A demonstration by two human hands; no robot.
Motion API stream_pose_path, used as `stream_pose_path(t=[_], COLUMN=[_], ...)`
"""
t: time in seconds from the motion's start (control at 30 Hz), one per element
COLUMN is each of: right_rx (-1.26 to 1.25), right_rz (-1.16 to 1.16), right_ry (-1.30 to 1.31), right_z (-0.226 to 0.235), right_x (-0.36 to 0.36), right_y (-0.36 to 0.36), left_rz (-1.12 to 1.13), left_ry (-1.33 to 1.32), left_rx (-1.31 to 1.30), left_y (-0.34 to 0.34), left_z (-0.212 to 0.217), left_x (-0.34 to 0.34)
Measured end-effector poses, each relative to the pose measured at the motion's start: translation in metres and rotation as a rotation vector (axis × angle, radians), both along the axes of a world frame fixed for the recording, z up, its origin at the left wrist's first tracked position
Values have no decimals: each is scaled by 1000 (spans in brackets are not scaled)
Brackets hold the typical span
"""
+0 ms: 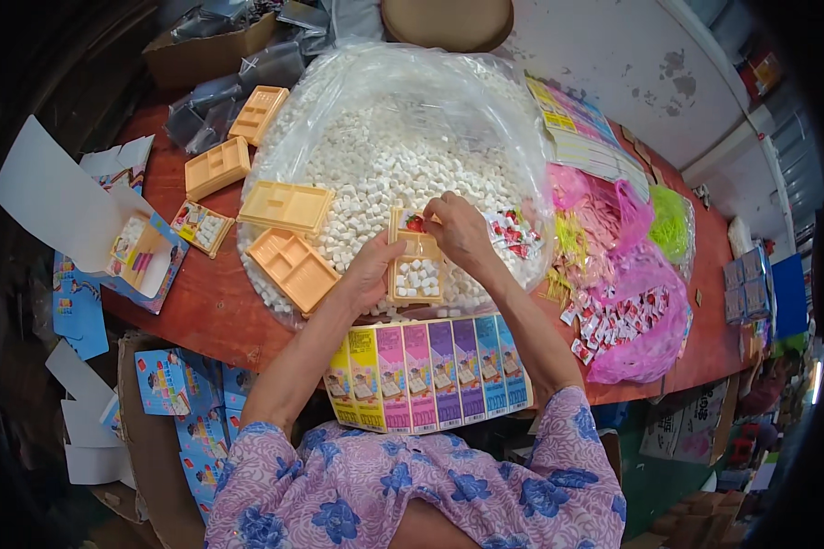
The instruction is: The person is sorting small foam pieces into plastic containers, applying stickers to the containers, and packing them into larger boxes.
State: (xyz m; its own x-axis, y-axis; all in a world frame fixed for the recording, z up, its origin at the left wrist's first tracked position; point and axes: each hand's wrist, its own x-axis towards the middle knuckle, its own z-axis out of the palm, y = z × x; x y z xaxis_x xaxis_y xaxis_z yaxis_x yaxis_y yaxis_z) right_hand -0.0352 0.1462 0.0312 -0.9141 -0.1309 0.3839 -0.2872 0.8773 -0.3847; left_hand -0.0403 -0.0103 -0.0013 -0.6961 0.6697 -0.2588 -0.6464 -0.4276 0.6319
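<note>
My left hand [372, 270] grips a small yellow compartment tray [417, 299] by its left side, over the bag of white cubes. White marshmallow-like cubes [418, 277] fill its near compartment. A sachet with a red strawberry print [415, 222] sits at its far end. My right hand [458, 231] is closed at that far end, fingers pressed together beside the sachet; what they pinch is hidden. To the right of my right hand, several more strawberry-print sachets [513, 234] lie on the cubes.
A large clear bag [375, 69] of white cubes covers the table's middle. Orange trays [295, 268] lie to its left, near an open box [160, 274]. Pink bags [645, 352] with sachets are at right. A printed label sheet [430, 375] lies at the front edge.
</note>
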Motion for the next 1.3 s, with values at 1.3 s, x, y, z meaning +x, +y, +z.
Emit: stream_pose_path(t=[1.3], right_rx=[4], right_rz=[-139], right_ry=[608], right_z=[21], right_x=[27], right_y=[17], left_rz=[192], left_ry=[-151], left_rx=[127], left_y=[8], left_z=[13], left_x=[25])
